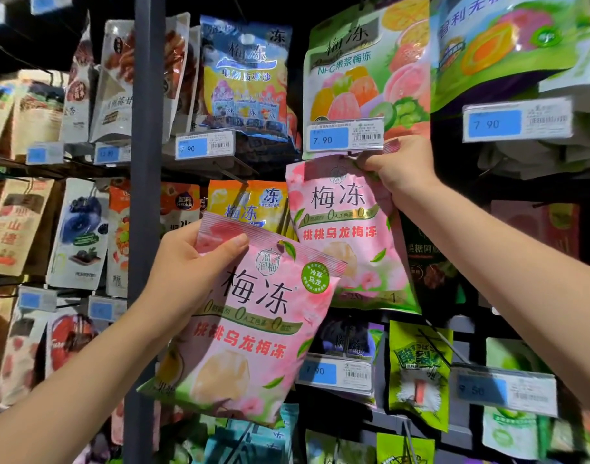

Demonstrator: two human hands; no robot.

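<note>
The fingertips (367, 165) of the right hand (399, 167) are closed in a pinch on the top edge of a pink peach-oolong plum jelly bag (348, 236), just under the price tag marked 7.90 (345, 135). The bag hangs down from this pinch, a little tilted, in front of the display wall. The peg and the hanging hole are hidden behind the fingers and the tag, so I cannot tell if the bag is on the peg or off it. The step seems to be passing the hole over the peg tip. To do it well, I think the pinch should sit beside the hole and not over it, and the bag should travel straight along the peg, so the foil does not tear or catch the tag. The left hand (186, 266) grips a second bag of the same kind (253, 329) at its upper left corner, thumb on the front, lower and to the left, its top corner overlapping the first bag. It would be better held slightly apart, so it does not push the hanging one.
</note>
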